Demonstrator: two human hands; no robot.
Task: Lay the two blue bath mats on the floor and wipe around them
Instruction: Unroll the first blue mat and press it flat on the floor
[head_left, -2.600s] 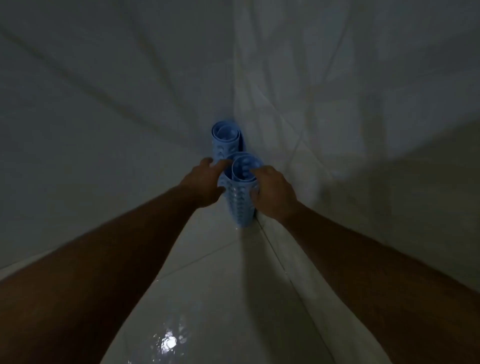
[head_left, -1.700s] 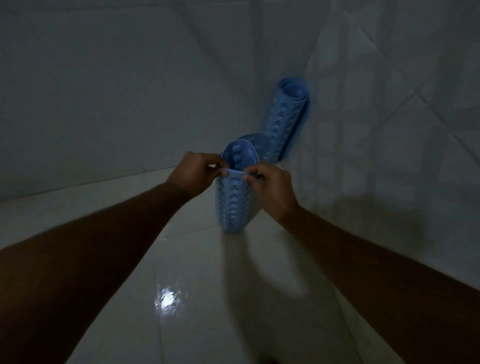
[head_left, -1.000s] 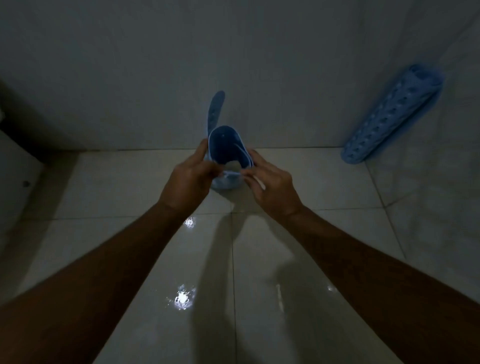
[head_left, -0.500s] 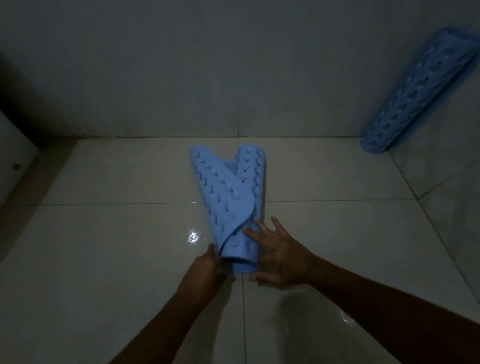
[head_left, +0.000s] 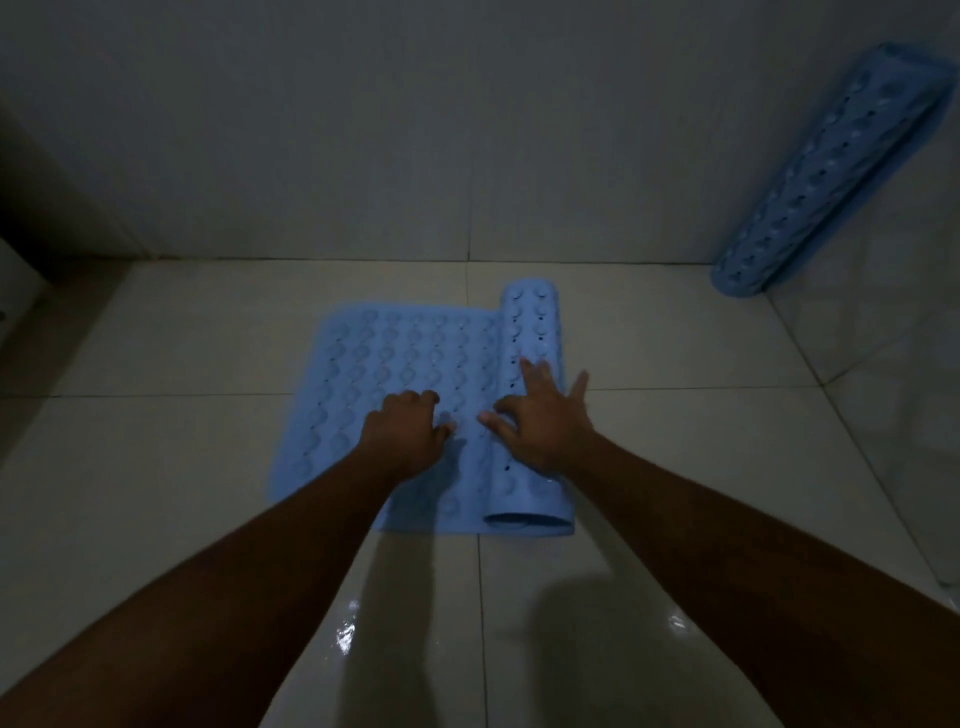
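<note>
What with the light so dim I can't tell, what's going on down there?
A person is laying a blue bath mat on the floor. Most lies flat; its right end is rolled. The left hand rests on the flat part, fingers curled; the right hand spreads over the roll. A second rolled mat leans in the corner.

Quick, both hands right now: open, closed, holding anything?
Left hand: closed, fingers curled, resting on the half-unrolled blue studded bath mat, gripping nothing visible.
Right hand: open, fingers spread, pressing the mat's rolled part.
</note>
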